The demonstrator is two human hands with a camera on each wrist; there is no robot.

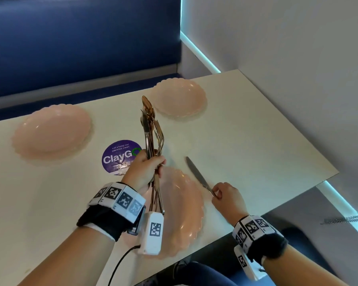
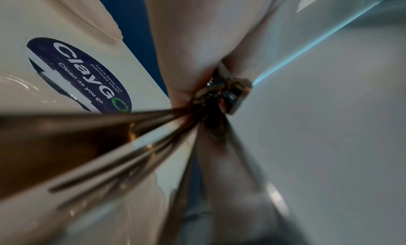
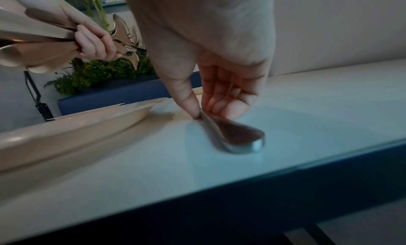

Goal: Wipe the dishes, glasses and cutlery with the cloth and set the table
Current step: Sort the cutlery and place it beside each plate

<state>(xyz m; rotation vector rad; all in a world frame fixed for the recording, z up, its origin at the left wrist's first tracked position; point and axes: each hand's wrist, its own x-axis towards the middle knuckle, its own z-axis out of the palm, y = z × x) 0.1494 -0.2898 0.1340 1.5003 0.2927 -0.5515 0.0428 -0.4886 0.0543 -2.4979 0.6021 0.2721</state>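
Step in hand: laying a knife (image 1: 197, 176) on the counter (image 1: 256, 141), just right of the nearest plate (image 1: 186, 213); judged a place-setting move, wiping apparently done, no cloth in view.
Right hand (image 1: 225, 198): thumb and fingers (image 3: 230, 108) pinched on the knife's handle, near its end; handle end down on the counter in the right wrist view, blade pointing away toward the far side.
Left hand (image 1: 146, 169): fingers clamped round a bundle of cutlery (image 1: 152, 129), held upright above the near plate; spoons, forks and a knife fanning out at the top, handles hanging below the fist.
Plates: three pink scalloped ones on the counter, one nearest, one far left (image 1: 52, 131), one far right (image 1: 181, 98); near plate partly past the counter's front edge by the look of it.
Other: round purple sticker (image 1: 120, 156) between the left plate and the left hand.
Risk, bundle: loose fan of pieces in one fist; a slackened grip likely to drop a fork or spoon onto the plate below, chipping or noise.
Risk, knife: close to the plate rim; a skewed release likely to leave it crooked or touching the plate.
Risk, plate: a nudge from the left wrist gear could shift it toward the edge.
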